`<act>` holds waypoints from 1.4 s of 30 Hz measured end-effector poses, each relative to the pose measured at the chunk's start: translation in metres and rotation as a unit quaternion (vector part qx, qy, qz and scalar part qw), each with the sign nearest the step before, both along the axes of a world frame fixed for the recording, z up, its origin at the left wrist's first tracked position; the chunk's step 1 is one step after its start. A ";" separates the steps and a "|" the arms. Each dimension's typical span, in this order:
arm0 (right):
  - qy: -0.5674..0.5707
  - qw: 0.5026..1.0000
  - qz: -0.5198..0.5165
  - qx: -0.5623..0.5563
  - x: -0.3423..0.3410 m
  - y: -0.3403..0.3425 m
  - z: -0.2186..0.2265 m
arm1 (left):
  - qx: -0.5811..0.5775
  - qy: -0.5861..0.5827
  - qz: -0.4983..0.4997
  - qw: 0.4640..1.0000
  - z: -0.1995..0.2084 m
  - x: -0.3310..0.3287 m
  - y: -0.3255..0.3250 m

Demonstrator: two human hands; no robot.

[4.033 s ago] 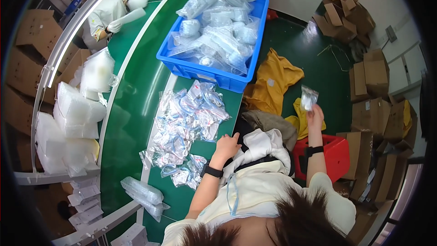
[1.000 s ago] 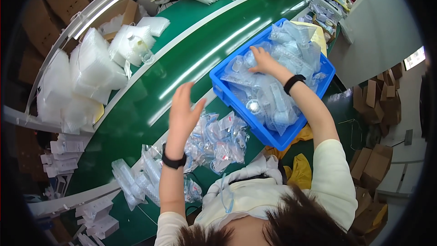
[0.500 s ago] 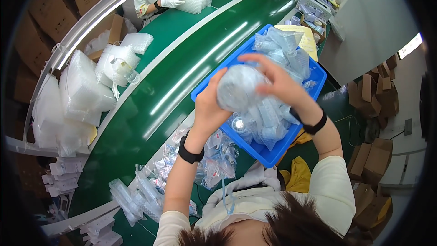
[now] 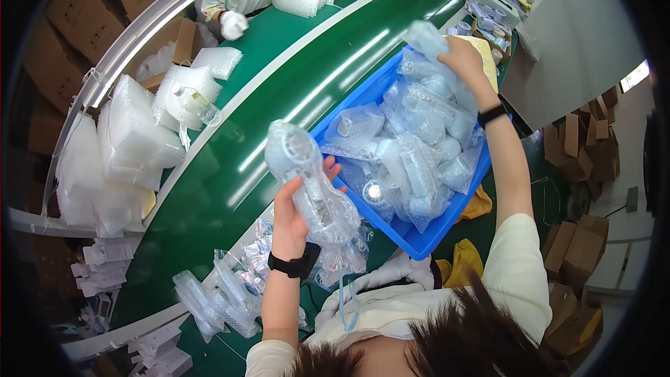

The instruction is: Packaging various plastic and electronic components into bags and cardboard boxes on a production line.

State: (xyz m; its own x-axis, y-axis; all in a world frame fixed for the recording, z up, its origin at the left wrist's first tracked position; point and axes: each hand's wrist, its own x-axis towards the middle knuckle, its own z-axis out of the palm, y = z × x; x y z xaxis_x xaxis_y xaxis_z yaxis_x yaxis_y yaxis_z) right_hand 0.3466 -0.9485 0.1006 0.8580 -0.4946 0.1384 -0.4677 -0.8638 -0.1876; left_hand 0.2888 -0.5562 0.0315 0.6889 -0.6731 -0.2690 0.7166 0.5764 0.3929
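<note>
While the left hand (image 4: pixel 289 220) clasps a wrapped package (image 4: pixel 310 185), the right hand (image 4: pixel 464 63) grips a packet (image 4: pixel 426 38) (above the blue bin (image 4: pixel 370 91)).

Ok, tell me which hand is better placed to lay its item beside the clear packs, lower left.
Probably the left hand: it holds a wrapped item left of the blue bin, closer to those clear packs. The right hand holds a pouch over the bin's far end.

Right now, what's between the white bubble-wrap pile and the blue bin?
In the head view: a pale strip, then green surface, with the held bubble-wrapped bundle showing over it near the blue bin.
</note>
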 end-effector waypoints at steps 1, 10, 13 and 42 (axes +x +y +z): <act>-0.084 0.992 0.043 0.078 -0.018 0.015 0.006 | -0.050 -0.006 0.012 0.999 0.003 -0.006 -0.003; -0.033 0.872 0.385 0.301 -0.122 0.204 0.009 | -0.127 -0.042 0.109 0.985 -0.010 -0.036 -0.003; -0.024 0.798 0.357 0.485 -0.108 0.152 0.007 | -0.091 -0.012 0.134 0.987 -0.010 -0.034 0.010; -0.413 0.503 0.075 0.755 -0.267 0.155 0.066 | -0.195 -0.281 0.370 0.864 0.073 -0.279 0.286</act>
